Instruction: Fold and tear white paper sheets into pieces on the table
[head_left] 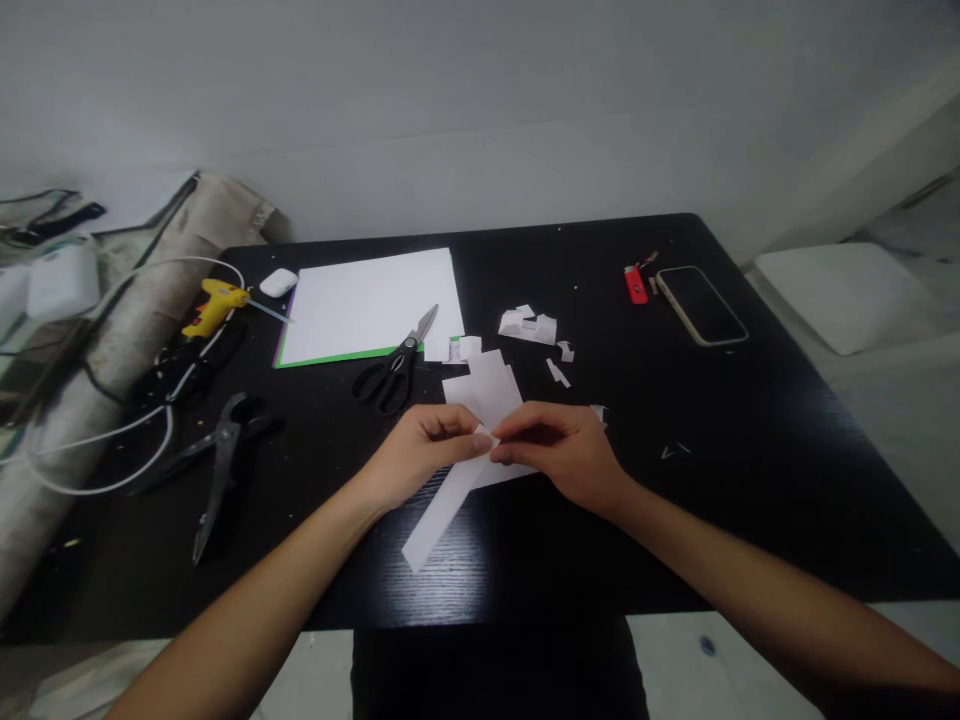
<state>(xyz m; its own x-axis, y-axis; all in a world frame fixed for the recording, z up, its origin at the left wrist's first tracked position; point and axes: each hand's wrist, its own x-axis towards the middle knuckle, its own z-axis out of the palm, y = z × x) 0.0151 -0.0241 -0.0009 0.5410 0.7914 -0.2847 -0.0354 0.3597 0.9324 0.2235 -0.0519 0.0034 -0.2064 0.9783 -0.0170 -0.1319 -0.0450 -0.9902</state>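
A white cut-out paper shape (480,395) lies on the black table (750,440) in front of me, with a long strip (442,515) reaching toward the near edge. My left hand (420,455) and my right hand (559,450) meet over its middle. Both pinch the paper with thumb and fingertips pressed together, folding or creasing it. Black-handled scissors (394,370) lie just behind my left hand.
A sheet stack of white over green paper (371,305), paper scraps (529,325), a phone (701,305) and a red lighter (634,285) lie farther back. At the left are a yellow glue gun (214,305), earbud case (278,283), pliers (217,460) and white cables (112,440).
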